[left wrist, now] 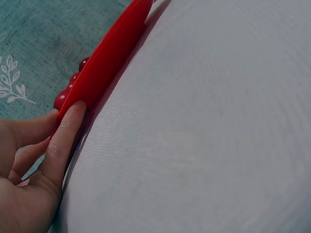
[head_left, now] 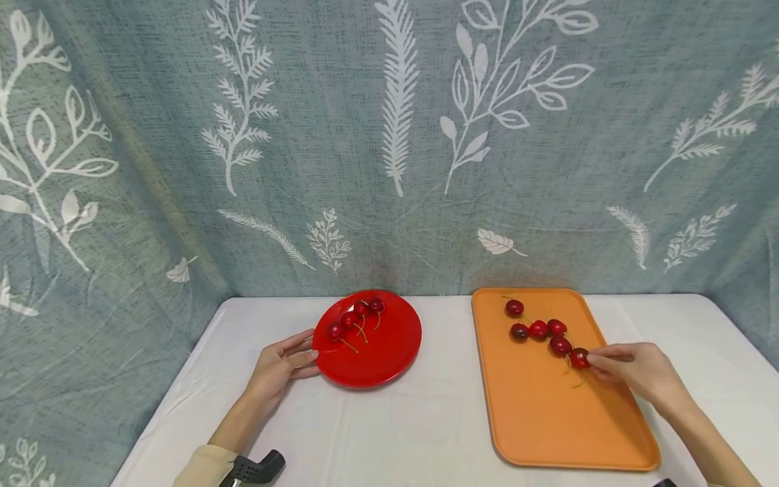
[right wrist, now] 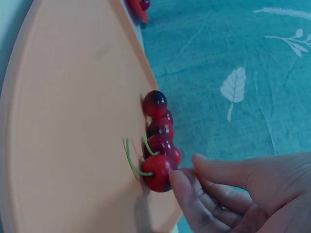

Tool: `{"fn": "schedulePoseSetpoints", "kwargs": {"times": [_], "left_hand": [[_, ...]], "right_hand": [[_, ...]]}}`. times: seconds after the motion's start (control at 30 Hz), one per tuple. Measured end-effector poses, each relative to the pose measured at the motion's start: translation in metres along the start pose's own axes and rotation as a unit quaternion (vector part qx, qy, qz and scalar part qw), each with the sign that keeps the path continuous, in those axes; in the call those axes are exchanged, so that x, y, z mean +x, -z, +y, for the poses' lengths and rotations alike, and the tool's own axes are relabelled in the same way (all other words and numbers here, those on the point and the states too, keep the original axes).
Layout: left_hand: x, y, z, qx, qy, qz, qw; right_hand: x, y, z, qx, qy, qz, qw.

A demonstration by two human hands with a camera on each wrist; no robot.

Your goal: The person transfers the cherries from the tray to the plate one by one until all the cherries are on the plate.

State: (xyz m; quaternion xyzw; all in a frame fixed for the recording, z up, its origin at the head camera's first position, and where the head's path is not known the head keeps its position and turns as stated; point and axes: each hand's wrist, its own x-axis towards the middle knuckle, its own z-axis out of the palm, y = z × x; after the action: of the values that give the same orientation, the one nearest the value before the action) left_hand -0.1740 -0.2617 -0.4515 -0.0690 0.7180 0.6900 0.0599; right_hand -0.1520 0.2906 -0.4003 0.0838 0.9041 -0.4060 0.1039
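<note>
My left hand (head_left: 281, 362) grips the left rim of a round red plate (head_left: 377, 365), with a finger low against its underside in the left wrist view. Several dark red cherries (head_left: 349, 320) with green stems lie in a slanting row on the plate's far left part. Over on the right, my right hand (head_left: 639, 372) pinches a stemmed cherry (right wrist: 159, 173) between thumb and fingertips. That cherry is the nearest of a bunch of cherries (head_left: 538, 330) on an orange tray (head_left: 566, 426); its green stem curves away from the fingers.
A white-covered table (head_left: 426, 419) carries the plate and the tray, with a gap between them. Behind and at the sides hangs a blue-green curtain (head_left: 341, 149) with white leaf prints. A black wrist device (head_left: 258, 469) sits at my left sleeve.
</note>
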Motion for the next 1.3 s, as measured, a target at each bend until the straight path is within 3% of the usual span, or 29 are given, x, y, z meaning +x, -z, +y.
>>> {"fn": "schedulePoseSetpoints", "kwargs": {"times": [0.07, 0.2, 0.47, 0.63, 0.97, 1.3], "left_hand": [[0.000, 0.000, 0.000, 0.000, 0.001, 0.000, 1.0000], [0.000, 0.000, -0.001, 0.005, 0.003, 0.003, 1.0000], [-0.001, 0.000, -0.001, 0.008, 0.008, 0.002, 0.9999], [-0.002, 0.000, 0.000, 0.010, 0.005, 0.002, 0.9999], [-0.002, -0.002, 0.002, 0.012, 0.008, 0.005, 0.9999], [-0.001, -0.001, 0.003, 0.011, 0.011, 0.004, 0.9999]], "right_hand": [[0.000, 0.000, 0.002, 0.030, -0.018, -0.013, 0.9993], [-0.002, -0.004, 0.003, 0.036, -0.033, -0.025, 0.9985], [-0.003, -0.013, 0.004, 0.038, -0.024, -0.042, 0.9981], [-0.002, -0.016, 0.006, 0.049, -0.022, -0.038, 0.9978], [0.006, -0.016, 0.007, 0.087, -0.062, -0.032, 0.9937], [0.006, -0.017, 0.005, 0.056, -0.057, -0.024, 0.9965]]}}
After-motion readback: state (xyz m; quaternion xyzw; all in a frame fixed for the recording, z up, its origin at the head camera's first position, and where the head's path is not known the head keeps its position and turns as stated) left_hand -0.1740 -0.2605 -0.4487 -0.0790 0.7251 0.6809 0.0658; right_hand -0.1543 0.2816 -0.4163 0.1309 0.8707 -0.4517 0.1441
